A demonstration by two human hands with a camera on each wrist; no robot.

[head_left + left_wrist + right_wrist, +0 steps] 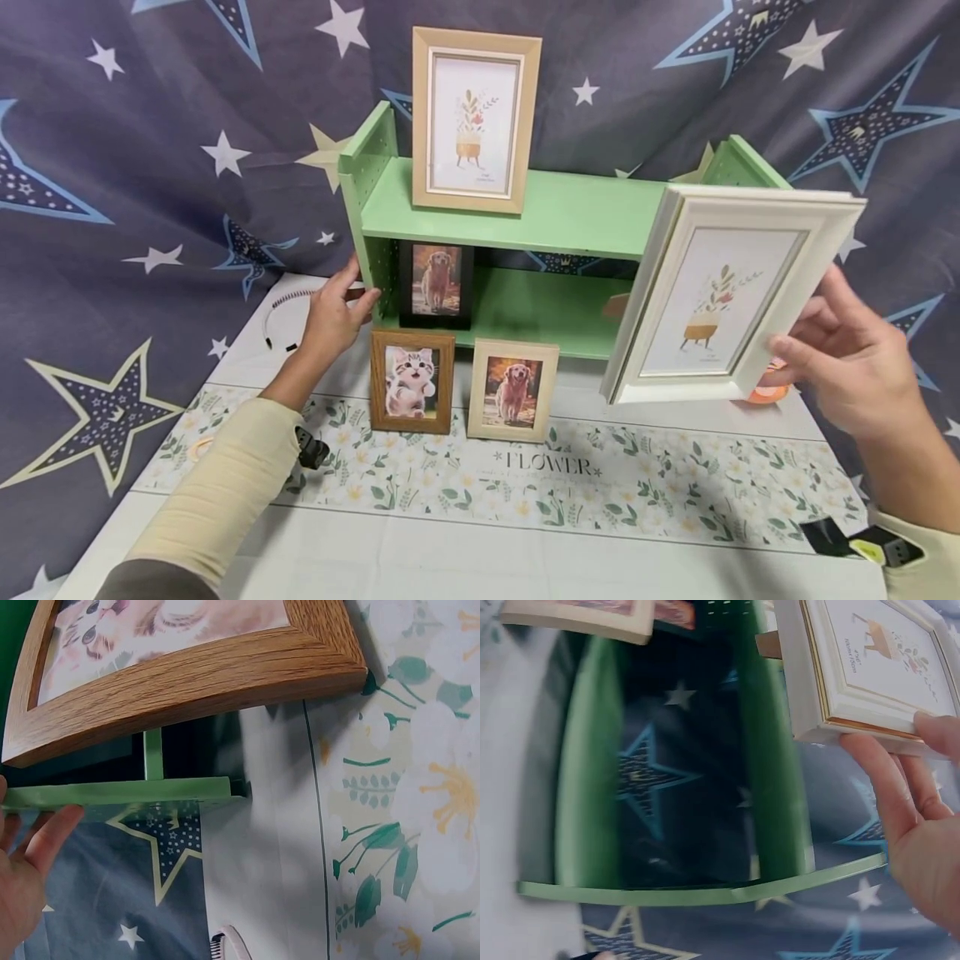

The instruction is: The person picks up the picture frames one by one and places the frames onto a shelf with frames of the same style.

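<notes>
A green two-tier shelf point(585, 208) stands against the star-patterned cloth. My left hand point(337, 312) grips the edge of its left side panel; in the left wrist view, the fingers point(56, 836) lie against the panel's outer face. My right hand point(862, 358) holds a white picture frame point(645, 375) by its right edge, raised in front of the shelf's right end. A flower-pot print shows in it, and its back stand point(769, 645) juts out. A light wood frame point(513, 167) stands on the upper tier, a black frame point(405, 287) on the lower.
In front of the shelf stand a brown wood frame point(378, 383) with a kitten picture and a pale wood frame point(551, 392) with a dog picture. A floral runner point(600, 492) crosses the white table point(420, 558). A curved headband-like item point(288, 298) lies at left.
</notes>
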